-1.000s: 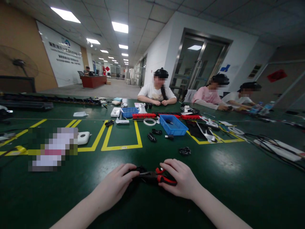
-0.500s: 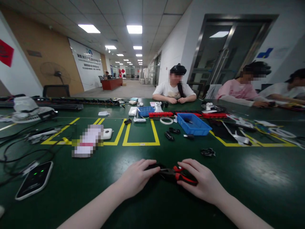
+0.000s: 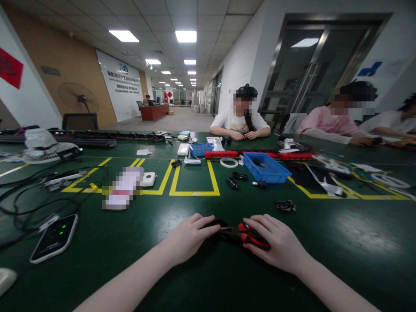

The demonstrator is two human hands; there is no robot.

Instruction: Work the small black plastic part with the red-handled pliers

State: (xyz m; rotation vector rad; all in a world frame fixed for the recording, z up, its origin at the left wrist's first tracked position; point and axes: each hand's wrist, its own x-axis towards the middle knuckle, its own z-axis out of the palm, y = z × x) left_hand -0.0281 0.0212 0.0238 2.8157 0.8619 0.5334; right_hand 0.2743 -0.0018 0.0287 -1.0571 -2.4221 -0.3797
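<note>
My right hand [image 3: 279, 242] is closed around the red and black handles of a pair of pliers [image 3: 248, 238], whose jaws point left. Facing it, my left hand [image 3: 191, 238] pinches a small black thing [image 3: 211, 225] close to the jaw tips. The fingers hide most of that piece, so its kind does not show. Both hands are low over the green table [image 3: 208, 277]. Beyond my right hand lies a bundle of black cable in clear wrap [image 3: 285, 206].
Ahead stand a blue bin [image 3: 266, 171] with dark pieces inside and a red rail [image 3: 221, 154]. Black coiled cables [image 3: 239, 176] lie beside the bin. At left are a phone-like device [image 3: 55, 238] and loose black cords [image 3: 19, 203]. A co-worker [image 3: 240, 121] sits across the table.
The view has shifted slightly, so table items appear a little farther right. My hands keep nearly the same pose, with the pliers and black piece still held.
</note>
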